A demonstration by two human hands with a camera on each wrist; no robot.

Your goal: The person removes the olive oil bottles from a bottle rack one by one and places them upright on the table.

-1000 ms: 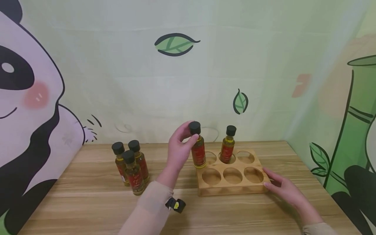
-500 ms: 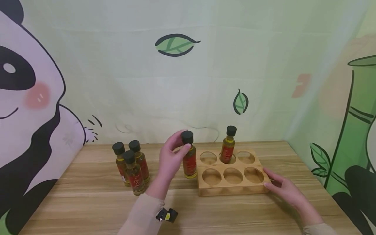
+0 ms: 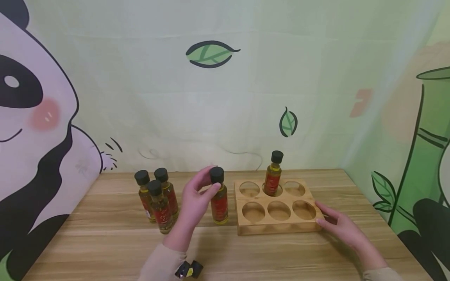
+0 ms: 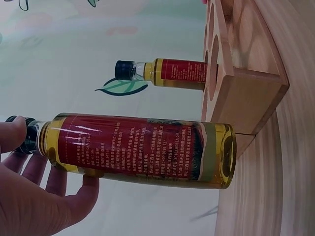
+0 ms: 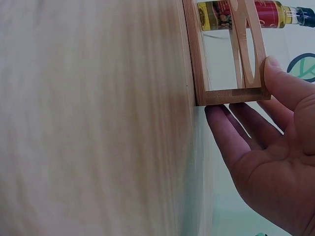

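Observation:
My left hand (image 3: 197, 195) holds a small oil bottle (image 3: 219, 205) with a black cap and red label, thumb and fingers around the cap and neck. That bottle stands upright just left of the wooden rack (image 3: 281, 227); whether its base touches the table I cannot tell. In the left wrist view, the label (image 4: 128, 145) faces the camera. My right hand (image 3: 339, 224) grips the rack's right end, thumb at the top edge and fingers against the side (image 5: 268, 132). Another bottle (image 3: 272, 177) sits in the back row's middle hole.
Several round holes show in the rack, two of them beside the seated bottle. Three more bottles (image 3: 161, 212) stand grouped on the wood-grain table (image 3: 105, 249) at the left. A printed cloth backdrop (image 3: 225, 117) rises behind the table's far edge.
My left hand has carried its bottle from over the rack's left edge leftward, down and nearer to me. The rack, its seated bottle and my right hand have stayed put.

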